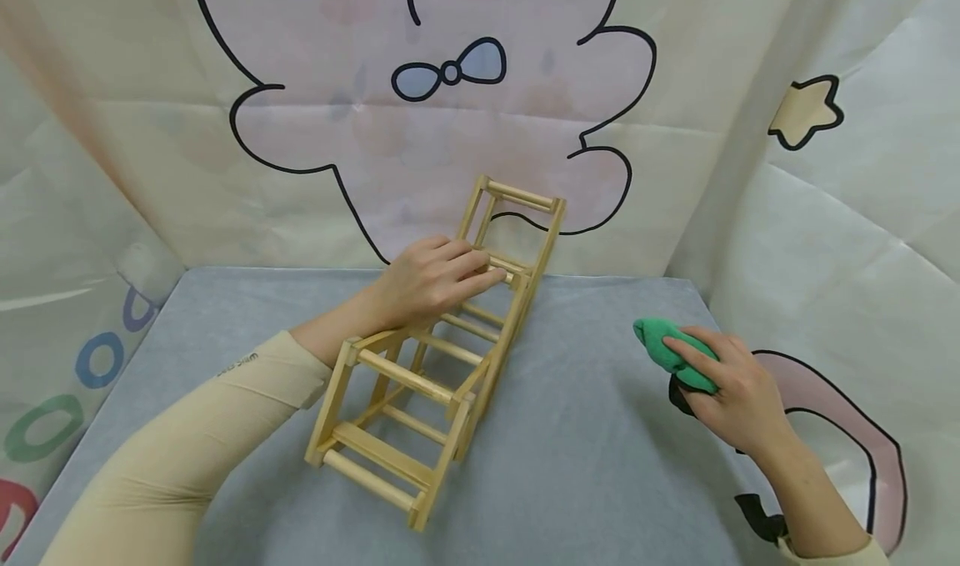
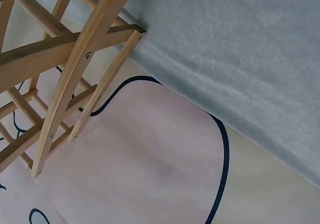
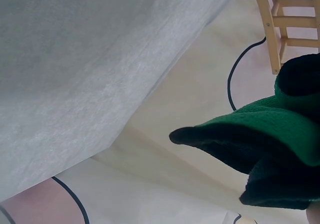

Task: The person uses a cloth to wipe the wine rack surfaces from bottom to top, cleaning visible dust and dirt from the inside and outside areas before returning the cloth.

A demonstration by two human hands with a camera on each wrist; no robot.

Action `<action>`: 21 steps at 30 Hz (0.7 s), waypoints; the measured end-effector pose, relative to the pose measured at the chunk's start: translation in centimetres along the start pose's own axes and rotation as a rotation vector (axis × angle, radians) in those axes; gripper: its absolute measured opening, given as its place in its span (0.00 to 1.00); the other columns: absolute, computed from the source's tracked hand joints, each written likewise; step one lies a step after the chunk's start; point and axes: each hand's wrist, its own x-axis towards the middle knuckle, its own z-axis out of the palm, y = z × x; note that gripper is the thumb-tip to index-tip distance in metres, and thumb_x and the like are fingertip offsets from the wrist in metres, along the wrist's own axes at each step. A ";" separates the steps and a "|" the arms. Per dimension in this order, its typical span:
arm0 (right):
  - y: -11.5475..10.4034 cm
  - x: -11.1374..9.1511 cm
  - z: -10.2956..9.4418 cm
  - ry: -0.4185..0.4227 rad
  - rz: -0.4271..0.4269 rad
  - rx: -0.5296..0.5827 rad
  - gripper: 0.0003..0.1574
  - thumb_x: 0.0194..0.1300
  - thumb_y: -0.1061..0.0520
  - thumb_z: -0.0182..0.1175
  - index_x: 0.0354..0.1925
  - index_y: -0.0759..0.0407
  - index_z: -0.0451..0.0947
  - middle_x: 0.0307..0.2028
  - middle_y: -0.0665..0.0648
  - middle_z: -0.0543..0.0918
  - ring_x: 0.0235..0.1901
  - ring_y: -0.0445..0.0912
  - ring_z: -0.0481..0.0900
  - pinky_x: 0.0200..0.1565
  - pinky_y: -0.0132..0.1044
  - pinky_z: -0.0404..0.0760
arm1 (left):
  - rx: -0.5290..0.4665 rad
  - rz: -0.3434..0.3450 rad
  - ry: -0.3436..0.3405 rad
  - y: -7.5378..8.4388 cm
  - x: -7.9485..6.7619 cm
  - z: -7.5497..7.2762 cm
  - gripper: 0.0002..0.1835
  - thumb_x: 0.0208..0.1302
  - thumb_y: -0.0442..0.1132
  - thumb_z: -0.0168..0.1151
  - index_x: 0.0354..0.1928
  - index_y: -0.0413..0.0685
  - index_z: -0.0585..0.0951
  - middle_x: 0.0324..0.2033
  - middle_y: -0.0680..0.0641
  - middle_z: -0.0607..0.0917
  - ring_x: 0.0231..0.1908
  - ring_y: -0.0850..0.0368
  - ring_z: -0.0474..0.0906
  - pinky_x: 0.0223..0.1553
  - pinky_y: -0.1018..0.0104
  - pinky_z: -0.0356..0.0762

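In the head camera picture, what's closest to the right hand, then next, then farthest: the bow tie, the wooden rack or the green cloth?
1. Green cloth: gripped in the right hand.
2. Wooden rack: off to that hand's left.
3. Bow tie: printed high at the back, farther left.

The rack [image 1: 405, 375] under the left grip [image 1: 435, 278] is smooth wood; the cloth [image 1: 656, 343] in the right grip [image 1: 738, 387] fuzzy; the counter [image 1: 577, 441] matt.
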 end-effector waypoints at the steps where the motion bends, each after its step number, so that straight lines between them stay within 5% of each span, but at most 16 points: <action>1: 0.0 0.0 0.0 0.000 0.001 0.001 0.35 0.45 0.66 0.59 0.54 0.56 0.87 0.55 0.62 0.83 0.45 0.58 0.78 0.24 0.46 0.73 | -0.009 0.003 -0.004 0.0 0.0 0.1 0.12 0.76 0.29 0.61 0.53 0.46 0.88 0.39 0.45 0.88 0.35 0.51 0.83 0.32 0.62 0.81; 14: 0.3 -0.3 -0.1 0.004 -0.008 -0.004 0.35 0.44 0.66 0.58 0.55 0.57 0.87 0.55 0.62 0.83 0.44 0.58 0.77 0.24 0.45 0.73 | -0.055 0.045 -0.063 0.3 0.7 0.6 0.13 0.77 0.29 0.60 0.57 0.45 0.86 0.43 0.45 0.87 0.39 0.50 0.84 0.36 0.61 0.83; 21: 0.4 -0.1 -0.1 0.000 -0.012 0.000 0.35 0.45 0.66 0.58 0.55 0.57 0.87 0.55 0.63 0.83 0.44 0.57 0.77 0.24 0.44 0.72 | -0.016 -0.035 -0.115 0.0 1.0 -0.8 0.10 0.75 0.37 0.66 0.53 0.44 0.85 0.40 0.45 0.86 0.38 0.49 0.84 0.38 0.60 0.86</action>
